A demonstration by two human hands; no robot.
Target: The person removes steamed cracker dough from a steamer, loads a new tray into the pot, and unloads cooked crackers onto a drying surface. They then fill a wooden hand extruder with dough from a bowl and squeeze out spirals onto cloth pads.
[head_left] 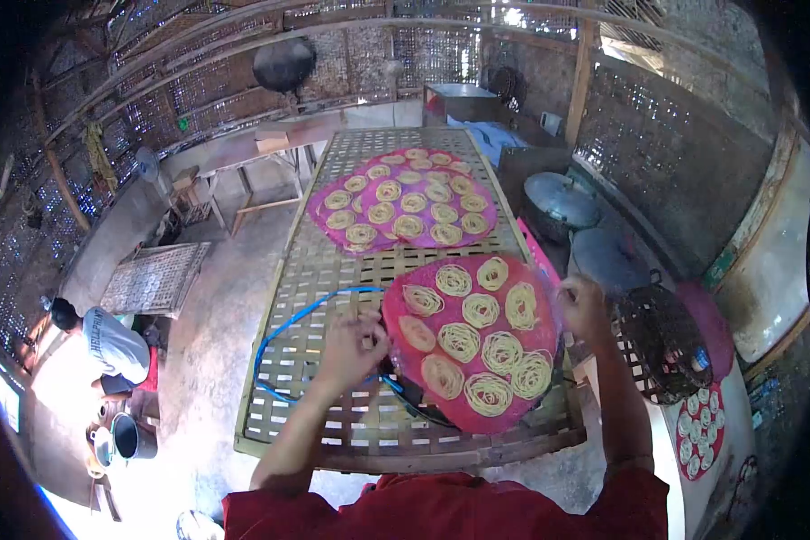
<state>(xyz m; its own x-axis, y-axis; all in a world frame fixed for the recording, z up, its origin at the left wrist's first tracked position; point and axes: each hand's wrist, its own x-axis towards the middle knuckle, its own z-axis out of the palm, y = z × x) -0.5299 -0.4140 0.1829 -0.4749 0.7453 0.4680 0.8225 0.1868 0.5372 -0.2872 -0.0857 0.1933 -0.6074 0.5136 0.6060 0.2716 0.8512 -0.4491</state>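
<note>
In the head view, a red mesh sheet [432, 354] carries several pale yellow coiled noodle nests [481, 310] over the near end of a woven bamboo rack [333, 270]. My left hand [355, 346] is closed at the sheet's left edge, fingers pinched on it. At the opposite edge, my right hand [585, 310] grips the mesh with bent fingers. A blue cord or rim [283, 335] curves across the rack beside my left hand, partly hidden. Farther up the rack lies another pink mesh sheet [396, 193] covered with similar nests.
On the right stand a lidded metal pot [562, 198] and a dark woven basket [661, 342]. A smaller red sheet of nests [700, 432] lies at lower right. A person [117, 346] crouches at left near a dark bucket [135, 439].
</note>
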